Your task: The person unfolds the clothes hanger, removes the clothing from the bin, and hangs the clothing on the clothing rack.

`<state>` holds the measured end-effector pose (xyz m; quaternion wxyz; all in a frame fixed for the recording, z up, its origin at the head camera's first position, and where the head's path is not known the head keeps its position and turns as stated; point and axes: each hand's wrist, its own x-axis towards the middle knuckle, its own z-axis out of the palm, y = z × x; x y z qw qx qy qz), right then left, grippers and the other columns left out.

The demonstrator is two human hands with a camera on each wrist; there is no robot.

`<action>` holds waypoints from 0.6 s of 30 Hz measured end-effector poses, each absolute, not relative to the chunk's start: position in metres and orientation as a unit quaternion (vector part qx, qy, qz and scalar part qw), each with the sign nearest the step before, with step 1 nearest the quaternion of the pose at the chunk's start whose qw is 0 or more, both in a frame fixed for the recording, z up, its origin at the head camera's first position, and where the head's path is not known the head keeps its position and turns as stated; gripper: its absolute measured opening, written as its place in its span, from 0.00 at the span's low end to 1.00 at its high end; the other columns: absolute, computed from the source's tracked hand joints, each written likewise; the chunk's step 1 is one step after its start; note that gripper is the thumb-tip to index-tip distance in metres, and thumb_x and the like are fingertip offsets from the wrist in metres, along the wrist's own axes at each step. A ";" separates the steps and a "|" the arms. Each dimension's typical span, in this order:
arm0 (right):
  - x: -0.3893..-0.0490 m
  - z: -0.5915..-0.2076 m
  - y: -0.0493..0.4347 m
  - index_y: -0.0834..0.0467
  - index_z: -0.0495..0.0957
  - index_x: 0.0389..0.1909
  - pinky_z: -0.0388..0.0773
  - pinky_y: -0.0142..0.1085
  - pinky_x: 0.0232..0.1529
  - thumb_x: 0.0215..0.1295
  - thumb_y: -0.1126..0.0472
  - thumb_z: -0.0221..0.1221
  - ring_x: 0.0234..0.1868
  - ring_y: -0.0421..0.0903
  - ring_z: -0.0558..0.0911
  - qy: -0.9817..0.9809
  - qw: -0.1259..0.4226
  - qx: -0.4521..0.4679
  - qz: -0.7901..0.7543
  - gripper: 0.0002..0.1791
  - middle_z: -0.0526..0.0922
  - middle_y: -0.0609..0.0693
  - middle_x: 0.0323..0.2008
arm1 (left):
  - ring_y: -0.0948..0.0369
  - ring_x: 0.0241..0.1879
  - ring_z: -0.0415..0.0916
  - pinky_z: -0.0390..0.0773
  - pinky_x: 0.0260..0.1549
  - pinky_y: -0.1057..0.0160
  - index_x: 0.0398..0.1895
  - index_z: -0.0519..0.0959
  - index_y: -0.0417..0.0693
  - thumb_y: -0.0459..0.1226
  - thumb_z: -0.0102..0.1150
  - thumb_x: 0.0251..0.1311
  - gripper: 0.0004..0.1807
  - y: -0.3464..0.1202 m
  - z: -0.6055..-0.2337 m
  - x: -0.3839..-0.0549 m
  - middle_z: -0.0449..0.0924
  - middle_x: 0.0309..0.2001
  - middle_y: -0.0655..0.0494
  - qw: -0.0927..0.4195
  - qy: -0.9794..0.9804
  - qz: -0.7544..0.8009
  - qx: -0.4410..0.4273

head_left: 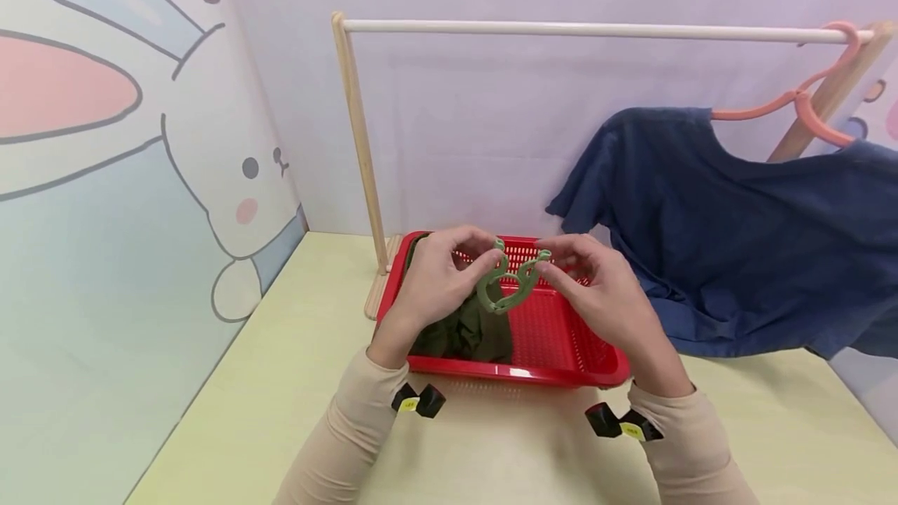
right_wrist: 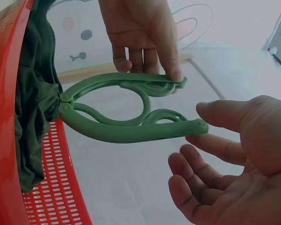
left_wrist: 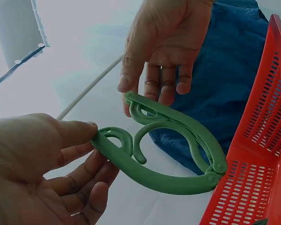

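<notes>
Though V-shaped, hanger between hands

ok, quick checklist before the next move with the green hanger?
1. Left hand grip: ok, pinches one arm tip of the green hanger.
2. Right hand grip: ok, pinches the other tip.
3. Hanger fully spread: not ok, arms form a V.
4. Hinge locked: cannot tell.
5. Dark green garment nearby: ok, bunched in the red basket.
6. Rail space: ok, the blue shirt's pink hanger hooks near one end.
</notes>
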<state>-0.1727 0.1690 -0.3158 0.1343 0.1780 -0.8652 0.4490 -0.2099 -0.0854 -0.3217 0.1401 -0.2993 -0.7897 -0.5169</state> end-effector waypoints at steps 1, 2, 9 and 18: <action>-0.173 -0.316 0.170 0.55 0.87 0.63 0.83 0.32 0.34 0.77 0.59 0.71 0.37 0.50 0.86 -0.865 0.128 0.182 0.449 0.17 0.88 0.52 0.45 | 0.60 0.39 0.86 0.89 0.41 0.56 0.51 0.90 0.43 0.37 0.73 0.74 0.09 -0.085 -0.322 -0.210 0.92 0.43 0.53 0.140 -0.790 -0.515 -0.303; -0.174 -0.316 0.170 0.55 0.88 0.61 0.82 0.32 0.32 0.77 0.59 0.72 0.35 0.50 0.85 -0.865 0.124 0.186 0.450 0.16 0.88 0.52 0.43 | 0.61 0.39 0.86 0.89 0.41 0.56 0.51 0.90 0.44 0.37 0.73 0.74 0.09 -0.085 -0.321 -0.209 0.92 0.43 0.53 0.139 -0.790 -0.513 -0.306; -0.175 -0.317 0.170 0.53 0.90 0.52 0.77 0.34 0.27 0.75 0.61 0.72 0.29 0.48 0.81 -0.869 0.126 0.191 0.439 0.08 0.88 0.48 0.34 | 0.59 0.39 0.84 0.87 0.40 0.55 0.52 0.90 0.43 0.37 0.72 0.75 0.09 -0.086 -0.321 -0.208 0.92 0.43 0.53 0.144 -0.793 -0.507 -0.306; -0.171 -0.311 0.178 0.56 0.88 0.55 0.84 0.31 0.34 0.77 0.59 0.71 0.34 0.49 0.85 -0.876 0.132 0.159 0.435 0.11 0.90 0.52 0.39 | 0.57 0.37 0.80 0.82 0.38 0.58 0.52 0.88 0.43 0.37 0.71 0.76 0.08 -0.091 -0.318 -0.211 0.89 0.41 0.53 0.157 -0.793 -0.513 -0.289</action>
